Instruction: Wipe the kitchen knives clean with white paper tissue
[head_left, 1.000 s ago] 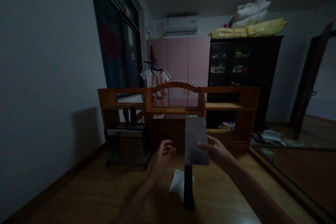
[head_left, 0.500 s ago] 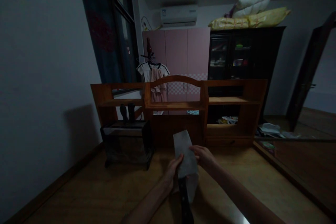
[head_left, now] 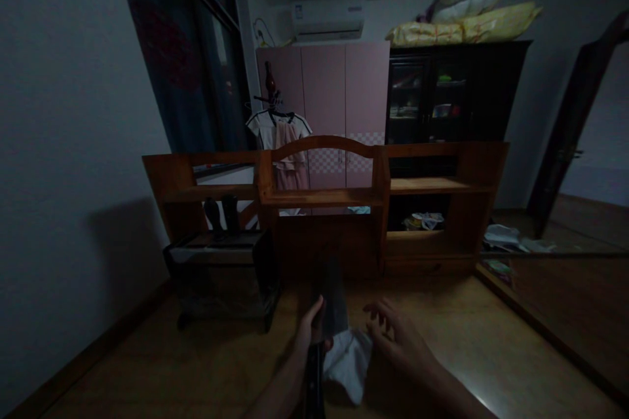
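My left hand (head_left: 309, 334) is closed on a cleaver (head_left: 333, 298), its thumb along the left side of the broad blade near the base. The blade looks dark and points away from me. Its black handle (head_left: 315, 380) with rivets reaches down towards me. A white cloth (head_left: 348, 363) hangs crumpled at the lower right of the blade; whether the left fingers also grip it is hidden. My right hand (head_left: 396, 334) is open just right of the cloth, its fingers loosely bent and apart, holding nothing I can see.
A dark knife block (head_left: 223, 281) with two black-handled knives (head_left: 221, 215) stands at the left on the wooden desktop (head_left: 442, 314). A wooden shelf unit (head_left: 324, 198) spans the desk's back. A pale wall (head_left: 83, 209) closes off the left side.
The blade has turned from pale grey to dark as it tilted, and the cleaver shifted slightly left and lower. My right hand came off the blade, moving right and down. More cloth shows.
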### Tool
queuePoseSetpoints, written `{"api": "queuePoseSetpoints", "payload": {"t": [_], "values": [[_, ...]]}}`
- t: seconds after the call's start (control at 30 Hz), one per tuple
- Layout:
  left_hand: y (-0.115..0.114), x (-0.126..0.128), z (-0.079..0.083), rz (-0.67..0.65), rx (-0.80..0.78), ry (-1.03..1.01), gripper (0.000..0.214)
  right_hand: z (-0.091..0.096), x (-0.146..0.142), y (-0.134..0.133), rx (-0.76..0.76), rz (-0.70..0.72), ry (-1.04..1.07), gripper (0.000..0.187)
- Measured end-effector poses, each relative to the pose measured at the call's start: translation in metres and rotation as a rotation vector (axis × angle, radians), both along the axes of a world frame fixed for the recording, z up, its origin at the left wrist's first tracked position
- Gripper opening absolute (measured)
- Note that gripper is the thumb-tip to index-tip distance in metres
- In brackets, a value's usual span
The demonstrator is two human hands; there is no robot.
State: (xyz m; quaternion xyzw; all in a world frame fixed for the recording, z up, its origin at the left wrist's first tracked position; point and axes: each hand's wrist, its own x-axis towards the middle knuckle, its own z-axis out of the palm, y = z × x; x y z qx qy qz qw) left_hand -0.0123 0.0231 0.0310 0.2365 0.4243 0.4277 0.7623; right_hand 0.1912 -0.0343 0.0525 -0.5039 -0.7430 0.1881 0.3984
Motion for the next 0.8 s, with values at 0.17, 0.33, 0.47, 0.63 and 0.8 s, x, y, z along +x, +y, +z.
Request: {"api": "queuePoseSetpoints", "payload": {"t": [0.17, 0.33, 0.47, 0.63, 0.8], "values": [[0.012, -0.008, -0.007, 0.09, -0.078, -0.047, 0.034, -0.003, -0.023, -0.021, 0.136, 0.254, -0.219, 0.011], [0.021, -0.01, -0.017, 0.04, -0.058, -0.143, 0.049, -0.037, -0.041, -0.012, 0.317, 0.283, -0.425, 0.037], [0.021, -0.008, -0.022, -0.048, -0.034, -0.093, 0.061, -0.04, -0.039, -0.01, 0.141, 0.276, -0.466, 0.034], [0.018, -0.008, -0.022, -0.024, 0.021, -0.024, 0.057, -0.022, -0.025, -0.015, -0.069, 0.202, -0.3, 0.036], [0.015, -0.01, -0.015, -0.015, 0.04, -0.035, 0.046, -0.007, 0.017, 0.002, -0.145, -0.143, 0.066, 0.022]]}}
